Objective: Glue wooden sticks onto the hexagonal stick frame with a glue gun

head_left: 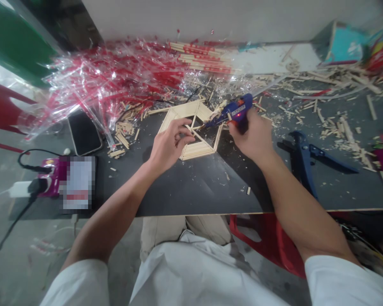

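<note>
A hexagon-shaped frame of glued wooden sticks lies flat on the dark tabletop. My left hand rests on its left side, fingers pinched on a short wooden stick inside the frame's opening. My right hand grips a blue glue gun with a red light on its body. The gun's nozzle points left at the stick, almost touching it.
A heap of clear and red plastic wrappers covers the back left. A dark phone lies at left near a purple device with cables. Blue cutters lie at right. Wood offcuts litter the back right.
</note>
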A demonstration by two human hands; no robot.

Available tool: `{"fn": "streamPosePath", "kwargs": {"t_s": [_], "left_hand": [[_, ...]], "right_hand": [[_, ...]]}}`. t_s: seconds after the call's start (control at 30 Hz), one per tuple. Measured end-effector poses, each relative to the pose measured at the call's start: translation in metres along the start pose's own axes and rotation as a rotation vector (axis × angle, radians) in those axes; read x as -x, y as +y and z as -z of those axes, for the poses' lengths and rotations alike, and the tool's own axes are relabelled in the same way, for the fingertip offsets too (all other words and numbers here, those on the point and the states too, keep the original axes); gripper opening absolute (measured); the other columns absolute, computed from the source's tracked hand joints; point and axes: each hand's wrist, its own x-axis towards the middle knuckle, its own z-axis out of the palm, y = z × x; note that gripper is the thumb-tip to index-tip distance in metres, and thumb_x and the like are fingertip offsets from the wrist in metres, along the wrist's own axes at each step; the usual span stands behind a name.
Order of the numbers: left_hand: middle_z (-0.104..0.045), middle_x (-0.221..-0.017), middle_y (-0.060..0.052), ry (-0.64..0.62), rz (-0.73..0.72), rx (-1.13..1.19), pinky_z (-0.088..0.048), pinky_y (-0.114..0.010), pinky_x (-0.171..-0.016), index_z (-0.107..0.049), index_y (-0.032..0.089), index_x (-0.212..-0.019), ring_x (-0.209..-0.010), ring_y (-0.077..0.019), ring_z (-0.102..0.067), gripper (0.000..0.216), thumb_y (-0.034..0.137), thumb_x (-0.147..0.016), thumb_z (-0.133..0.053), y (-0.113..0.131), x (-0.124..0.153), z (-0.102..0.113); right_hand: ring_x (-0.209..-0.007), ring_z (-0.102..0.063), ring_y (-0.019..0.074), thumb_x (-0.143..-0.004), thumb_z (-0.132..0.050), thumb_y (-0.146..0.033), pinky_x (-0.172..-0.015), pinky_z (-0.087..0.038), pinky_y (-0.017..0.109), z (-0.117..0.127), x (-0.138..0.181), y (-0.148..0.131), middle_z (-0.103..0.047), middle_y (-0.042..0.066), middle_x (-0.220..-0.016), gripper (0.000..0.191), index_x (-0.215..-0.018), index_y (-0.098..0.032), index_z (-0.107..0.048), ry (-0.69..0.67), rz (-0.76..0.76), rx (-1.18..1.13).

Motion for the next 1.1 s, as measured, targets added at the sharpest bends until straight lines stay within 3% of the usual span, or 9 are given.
{"fn": "streamPosePath", "kwargs": {"t_s": [0.1, 0.2, 0.33, 0.4, 0.47, 0.53, 0.63, 0.87, 1.1], "left_hand": [[-0.076, -0.086, 0.001, 0.023, 0.042, 0.115, -0.05, -0.026, -0.067, -0.066, 0.023, -0.118, -0.058, -0.0092, -0.058, 0.035, 0.016, -0.086, -0.079, 0.001, 0.0, -0.001], [-0.077, -0.087, -0.001, 0.027, 0.037, 0.211, -0.053, -0.028, -0.066, -0.064, 0.023, -0.118, -0.065, -0.0125, -0.066, 0.034, 0.023, -0.088, -0.079, -0.001, 0.001, -0.003], [-0.078, -0.086, 0.0, 0.035, 0.013, 0.25, -0.057, -0.031, -0.066, -0.062, 0.025, -0.119, -0.074, -0.0168, -0.074, 0.036, 0.029, -0.088, -0.079, -0.003, 0.002, -0.006], [-0.078, -0.085, 0.0, 0.029, 0.012, 0.271, -0.057, -0.031, -0.065, -0.062, 0.024, -0.119, -0.073, -0.0167, -0.074, 0.036, 0.03, -0.089, -0.08, -0.002, 0.002, -0.007], [-0.078, -0.085, -0.001, 0.013, 0.022, 0.278, -0.056, -0.03, -0.063, -0.062, 0.024, -0.119, -0.07, -0.0156, -0.073, 0.037, 0.031, -0.088, -0.081, 0.0, 0.002, -0.008], [-0.078, -0.085, 0.0, -0.011, 0.042, 0.265, -0.054, -0.029, -0.059, -0.063, 0.024, -0.12, -0.064, -0.0138, -0.069, 0.038, 0.031, -0.088, -0.082, 0.003, 0.003, -0.008], [-0.078, -0.083, 0.001, -0.034, 0.058, 0.244, -0.051, -0.027, -0.055, -0.064, 0.023, -0.121, -0.057, -0.011, -0.063, 0.039, 0.031, -0.087, -0.082, 0.006, 0.005, -0.008], [-0.078, -0.086, 0.0, -0.043, 0.046, 0.221, -0.054, -0.028, -0.06, -0.067, 0.023, -0.117, -0.062, -0.0128, -0.067, 0.035, 0.027, -0.086, -0.082, 0.012, 0.007, -0.008], [-0.077, -0.089, -0.001, -0.02, 0.027, 0.164, -0.057, -0.029, -0.063, -0.068, 0.023, -0.114, -0.065, -0.0136, -0.069, 0.032, 0.031, -0.087, -0.083, 0.012, 0.007, -0.006]], "right_hand": [[-0.094, -0.071, 0.0372, -0.09, -0.07, -0.047, -0.087, -0.057, 0.055, -0.003, -0.004, 0.012, -0.071, 0.014, -0.096, 0.035, -0.112, -0.022, -0.062, 0.004, -0.055, 0.034], [-0.111, -0.067, 0.0408, -0.084, -0.081, -0.05, -0.097, -0.054, 0.06, -0.004, -0.005, 0.022, -0.069, 0.018, -0.107, 0.045, -0.111, -0.018, -0.063, -0.012, -0.118, 0.074], [-0.128, -0.058, 0.0408, -0.084, -0.083, -0.047, -0.112, -0.045, 0.063, 0.005, 0.003, 0.007, -0.065, 0.02, -0.125, 0.045, -0.113, -0.018, -0.065, 0.184, -0.078, -0.022], [-0.116, -0.064, 0.0329, -0.089, -0.078, -0.042, -0.108, -0.049, 0.055, 0.009, 0.012, -0.015, -0.069, 0.013, -0.115, 0.029, -0.106, -0.022, -0.066, 0.178, 0.024, -0.225], [-0.102, -0.069, 0.0256, -0.092, -0.075, -0.039, -0.099, -0.055, 0.048, 0.008, 0.023, -0.039, -0.072, 0.007, -0.105, 0.018, -0.101, -0.025, -0.068, 0.054, 0.113, -0.515], [-0.101, -0.07, 0.0232, -0.091, -0.076, -0.039, -0.096, -0.057, 0.044, 0.003, 0.032, -0.058, -0.075, 0.004, -0.103, 0.017, -0.1, -0.026, -0.069, -0.061, 0.157, -0.786], [-0.096, -0.072, 0.0211, -0.085, -0.083, -0.046, -0.092, -0.059, 0.041, -0.006, 0.038, -0.071, -0.076, 0.002, -0.099, 0.027, -0.096, -0.026, -0.069, -0.151, 0.074, -0.993], [-0.079, -0.069, 0.0162, -0.071, -0.094, -0.054, -0.082, -0.059, 0.036, -0.006, 0.034, -0.069, -0.073, -0.002, -0.085, 0.044, -0.088, -0.025, -0.065, -0.222, -0.042, -1.071], [-0.082, -0.068, 0.0147, -0.084, -0.086, -0.045, -0.079, -0.056, 0.034, -0.006, 0.036, -0.068, -0.071, -0.001, -0.091, 0.032, -0.096, -0.025, -0.064, -0.238, 0.076, -1.068]]}}
